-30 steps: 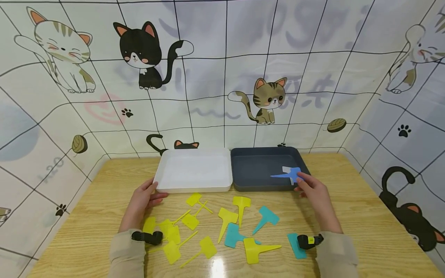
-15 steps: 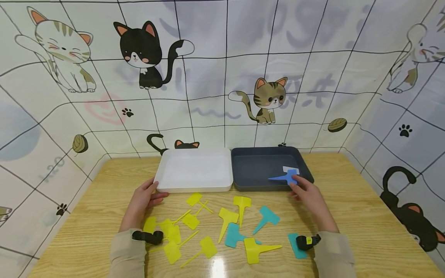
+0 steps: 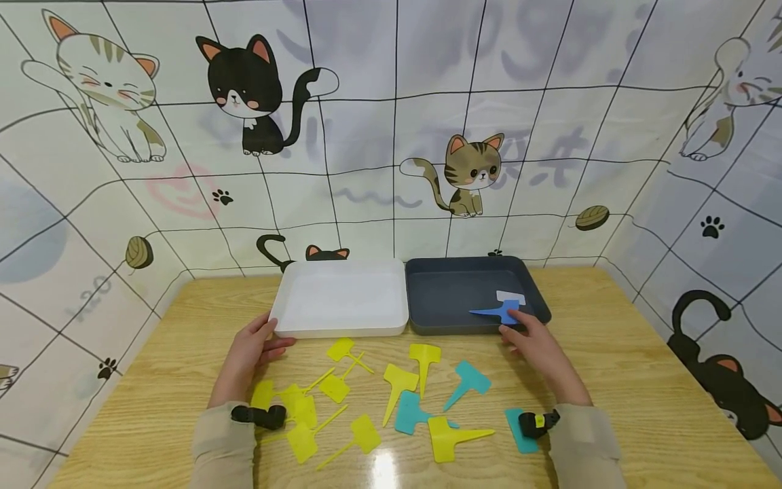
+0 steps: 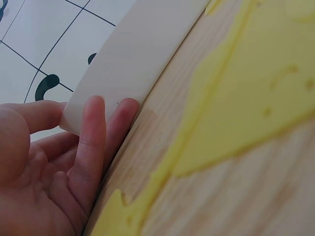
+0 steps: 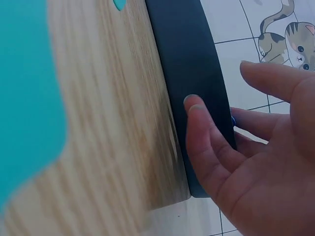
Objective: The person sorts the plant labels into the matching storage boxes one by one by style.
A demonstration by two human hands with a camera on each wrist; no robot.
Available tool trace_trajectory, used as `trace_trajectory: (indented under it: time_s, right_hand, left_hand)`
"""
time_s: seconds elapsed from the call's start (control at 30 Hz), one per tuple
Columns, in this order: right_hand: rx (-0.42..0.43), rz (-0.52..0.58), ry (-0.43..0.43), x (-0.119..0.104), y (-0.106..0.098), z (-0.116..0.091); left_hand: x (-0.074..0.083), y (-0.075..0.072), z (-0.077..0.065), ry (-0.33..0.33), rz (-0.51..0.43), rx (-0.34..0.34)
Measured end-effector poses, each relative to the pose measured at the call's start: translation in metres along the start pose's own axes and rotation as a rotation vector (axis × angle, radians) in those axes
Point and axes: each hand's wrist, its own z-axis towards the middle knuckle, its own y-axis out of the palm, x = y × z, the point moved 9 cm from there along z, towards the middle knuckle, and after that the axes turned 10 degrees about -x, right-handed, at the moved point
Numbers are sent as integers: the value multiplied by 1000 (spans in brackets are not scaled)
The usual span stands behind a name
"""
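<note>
My left hand [image 3: 253, 346] holds the front left corner of a white tray [image 3: 339, 333]; in the left wrist view, fingers lie against the tray's front wall and others go round its corner. Inside the dark grey tray [image 3: 455, 331], a blue T-shaped plant label [image 3: 506, 311] lies near a white rectangular piece [image 3: 510, 297]. My right hand [image 3: 537, 343] reaches over that tray's front edge, a fingertip touching the blue label. In the right wrist view, the thumb stands apart from the other fingers, and the label is nearly all hidden behind the wall.
Yellow square labels [image 3: 365, 435] with thin stems lie in a cluster front left. Yellow T-shaped labels [image 3: 400, 384] and teal T-shaped labels [image 3: 467, 384] are spread over the wooden table [image 3: 611, 339]. A cat-printed cloth wall [image 3: 366, 136] rises behind the trays.
My right hand has moved left and down with the blue label, which now lies lower in the dark tray; the thumb is now apart from the fingers. The left hand has stayed still.
</note>
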Motion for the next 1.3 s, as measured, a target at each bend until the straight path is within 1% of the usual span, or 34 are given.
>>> trace_trajectory:
  time_s: [0.2,0.4,0.63,0.97,1.1,1.3]
  right_hand:
    - [-31,-82,-23,-3,4,2]
    - [-24,-134,-28,-6,4,1]
    - [-15,-175,-47,-10,5,1]
    - [-2,-199,-47,-8,5,2]
    - [-3,-207,-39,-8,5,3]
    - [5,-285,-37,-9,4,3]
  left_hand:
    - [1,0,1,-1,-2,4]
    - [1,1,-1,7,3,-9]
    - [2,2,-2,16,11,-13]
    - [-1,0,-1,-22,20,5]
    - [0,0,-2,-24,17,1]
    - [2,1,-2,-9,21,-11]
